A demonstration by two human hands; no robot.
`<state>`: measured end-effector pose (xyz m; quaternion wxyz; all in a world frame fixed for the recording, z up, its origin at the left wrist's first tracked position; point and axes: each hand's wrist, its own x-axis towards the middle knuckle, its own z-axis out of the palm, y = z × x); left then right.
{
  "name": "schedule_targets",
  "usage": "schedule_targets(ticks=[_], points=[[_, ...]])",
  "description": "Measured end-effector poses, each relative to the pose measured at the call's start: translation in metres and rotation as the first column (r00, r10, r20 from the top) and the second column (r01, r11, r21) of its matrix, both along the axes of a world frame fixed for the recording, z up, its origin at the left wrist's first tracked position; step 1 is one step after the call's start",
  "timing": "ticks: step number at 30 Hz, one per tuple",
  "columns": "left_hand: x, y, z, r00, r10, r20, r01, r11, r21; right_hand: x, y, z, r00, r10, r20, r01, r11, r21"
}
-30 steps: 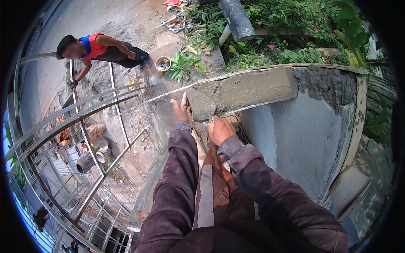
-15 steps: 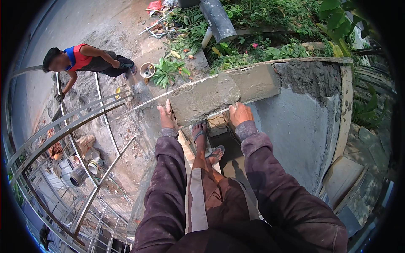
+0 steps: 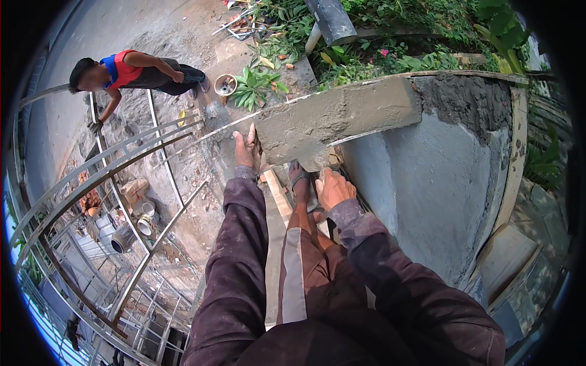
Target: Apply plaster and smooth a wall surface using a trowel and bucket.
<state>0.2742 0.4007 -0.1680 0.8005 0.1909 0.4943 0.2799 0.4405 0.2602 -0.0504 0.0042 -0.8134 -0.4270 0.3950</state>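
Note:
A curved ledge (image 3: 354, 113) topped with wet grey mortar runs across in front of me. My left hand (image 3: 246, 147) is at its left end, fingers stretched out and palm turned toward the mortar's edge; part of the palm side is hidden. My right hand (image 3: 334, 188) is closed round the handle of a trowel, which the fingers mostly cover. The mortar-smeared trowel blade (image 3: 312, 157) lies at the near edge of the ledge, above my feet. The mortar surface is smooth in places and pitted in others.
Right of the ledge is a smooth grey sloping surface (image 3: 436, 177) with rough dark mortar (image 3: 467, 107) along its top. Curved metal rails (image 3: 91, 183) stand on the left. Beyond them, a co-worker (image 3: 137, 73) leans over. A bucket (image 3: 225, 85) and plants (image 3: 253, 88) lie past the ledge.
My right hand has drawn the trowel toward me and left, from the mortar's top to its near edge. My left hand stays at the ledge's left end. The view has shifted slightly.

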Motion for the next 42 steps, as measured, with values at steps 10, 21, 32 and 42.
schedule_targets(ticks=[10,21,32,42], points=[[0.024,-0.02,-0.014,0.993,0.05,-0.103,-0.038,0.992,0.116,0.113,-0.033,-0.034,0.796,-0.586,-0.154,0.605,0.781,0.155],[-0.029,-0.036,-0.003,0.906,-0.087,-0.415,0.136,0.987,0.089,-0.063,-0.006,-0.029,0.965,0.023,-0.26,0.018,0.988,0.152],[-0.089,-0.084,0.032,0.89,-0.07,-0.45,0.096,0.995,0.036,0.111,-0.02,-0.01,0.953,-0.247,0.175,0.25,0.968,0.008],[0.065,-0.083,0.232,0.966,-0.256,-0.017,0.251,0.927,0.277,0.111,-0.2,0.052,0.884,-0.437,0.165,0.406,0.893,0.192]])
